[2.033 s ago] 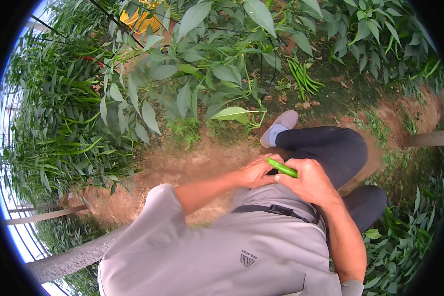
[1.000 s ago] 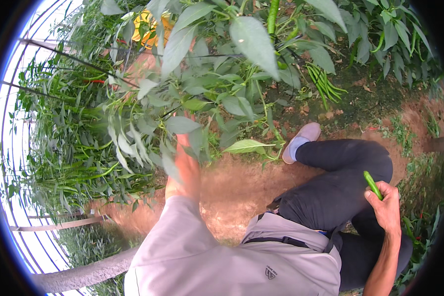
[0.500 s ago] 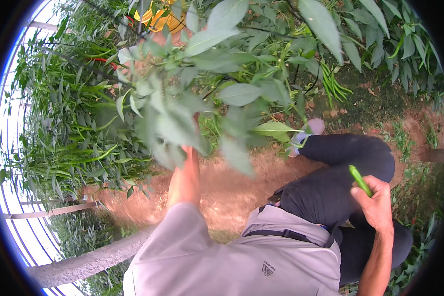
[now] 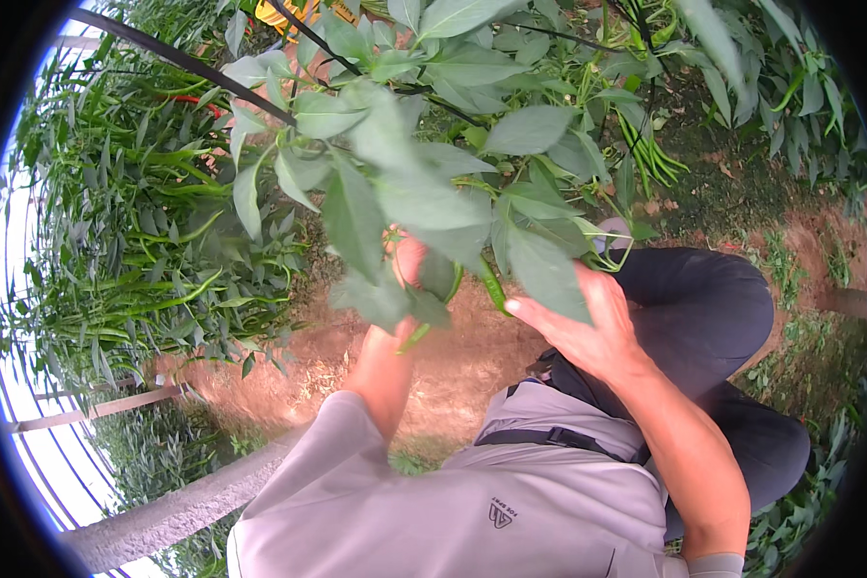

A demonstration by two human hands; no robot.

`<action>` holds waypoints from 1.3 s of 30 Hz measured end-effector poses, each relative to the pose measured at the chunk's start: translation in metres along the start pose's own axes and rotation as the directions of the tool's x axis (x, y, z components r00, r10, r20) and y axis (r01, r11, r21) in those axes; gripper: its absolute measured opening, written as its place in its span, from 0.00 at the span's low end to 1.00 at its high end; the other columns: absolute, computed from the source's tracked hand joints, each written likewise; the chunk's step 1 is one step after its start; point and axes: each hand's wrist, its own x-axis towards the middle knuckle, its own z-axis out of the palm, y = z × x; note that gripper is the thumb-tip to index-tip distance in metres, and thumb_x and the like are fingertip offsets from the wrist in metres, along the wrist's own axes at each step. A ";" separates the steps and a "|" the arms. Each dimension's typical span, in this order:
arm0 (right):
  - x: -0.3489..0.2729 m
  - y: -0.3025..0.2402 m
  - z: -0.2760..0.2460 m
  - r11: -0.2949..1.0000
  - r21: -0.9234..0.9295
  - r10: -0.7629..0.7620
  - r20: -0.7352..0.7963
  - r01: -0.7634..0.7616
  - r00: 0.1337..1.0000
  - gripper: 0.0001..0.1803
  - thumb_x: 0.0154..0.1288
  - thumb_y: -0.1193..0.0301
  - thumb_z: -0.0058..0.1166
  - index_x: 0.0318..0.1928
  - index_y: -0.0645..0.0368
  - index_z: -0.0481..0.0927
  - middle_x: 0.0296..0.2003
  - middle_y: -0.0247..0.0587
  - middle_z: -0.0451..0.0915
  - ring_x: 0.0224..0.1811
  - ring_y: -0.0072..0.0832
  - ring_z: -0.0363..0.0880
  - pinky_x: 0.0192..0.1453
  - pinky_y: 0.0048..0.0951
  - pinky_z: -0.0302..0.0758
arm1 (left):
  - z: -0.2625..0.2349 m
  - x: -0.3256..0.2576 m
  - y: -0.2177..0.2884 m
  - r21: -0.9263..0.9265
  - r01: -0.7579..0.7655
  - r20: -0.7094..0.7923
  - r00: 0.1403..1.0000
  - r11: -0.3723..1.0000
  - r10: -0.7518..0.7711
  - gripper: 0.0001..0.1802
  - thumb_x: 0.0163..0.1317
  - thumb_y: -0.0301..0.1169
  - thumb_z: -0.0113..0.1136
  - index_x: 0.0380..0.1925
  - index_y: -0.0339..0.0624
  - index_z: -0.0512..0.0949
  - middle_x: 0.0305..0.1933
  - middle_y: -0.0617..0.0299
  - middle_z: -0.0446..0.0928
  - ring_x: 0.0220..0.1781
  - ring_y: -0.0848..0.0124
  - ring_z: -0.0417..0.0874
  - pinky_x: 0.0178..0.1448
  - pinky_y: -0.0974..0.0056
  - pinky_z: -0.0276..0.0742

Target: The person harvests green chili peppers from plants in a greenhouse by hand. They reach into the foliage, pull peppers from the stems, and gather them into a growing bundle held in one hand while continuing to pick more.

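Observation:
Leaves of a pepper plant (image 4: 433, 202) cover much of my left hand (image 4: 409, 258), so whether its fingers are closed is not visible. Just by its wrist, a green pepper (image 4: 414, 337) shows partly behind a leaf. Opposite it, my right hand (image 4: 597, 328) reaches in from the right with its thumb stretched out, apart from the forefinger; a big leaf hides some of the other fingers. At the thumb's tip is another green chili pepper (image 4: 492, 286), which points down among the leaves.
Dark support cords (image 4: 193, 67) cross the plant overhead. More long green peppers hang at the right (image 4: 650, 154) and in the row on the left (image 4: 183, 299). A yellow object (image 4: 289, 13) lies far ahead. A pale post (image 4: 183, 501) slants at lower left; my bent legs (image 4: 694, 299) are at right.
My right hand has swung from over my leg up and left into the leaves; the green pepper it held no longer shows in its grasp. My left hand has shifted slightly right.

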 end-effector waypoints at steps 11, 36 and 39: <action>0.051 0.028 0.036 0.897 0.399 0.124 0.188 -0.191 0.974 0.33 0.61 0.64 0.71 0.65 0.61 0.77 0.55 0.41 0.81 0.57 0.32 0.78 0.62 0.38 0.76 | 0.063 -0.028 0.009 -0.144 0.074 0.071 0.995 0.987 -0.065 0.15 0.76 0.32 0.56 0.60 0.45 0.75 0.54 0.63 0.82 0.49 0.72 0.84 0.46 0.63 0.83; -0.025 -0.043 0.058 0.547 0.500 0.315 0.620 -0.672 0.718 0.10 0.56 0.65 0.66 0.26 0.57 0.81 0.23 0.32 0.77 0.22 0.22 0.71 0.26 0.31 0.66 | -0.063 0.109 -0.010 0.215 0.217 0.003 0.975 0.952 -0.223 0.16 0.75 0.44 0.62 0.46 0.41 0.79 0.46 0.56 0.86 0.47 0.63 0.87 0.51 0.55 0.86; -0.026 -0.029 0.048 0.515 0.584 0.292 0.569 -0.628 0.769 0.08 0.56 0.68 0.66 0.31 0.55 0.80 0.24 0.29 0.77 0.22 0.18 0.70 0.24 0.25 0.65 | -0.073 0.127 0.019 0.004 0.338 -0.002 0.941 0.941 -0.338 0.18 0.75 0.46 0.63 0.44 0.41 0.78 0.46 0.54 0.86 0.47 0.62 0.87 0.51 0.53 0.87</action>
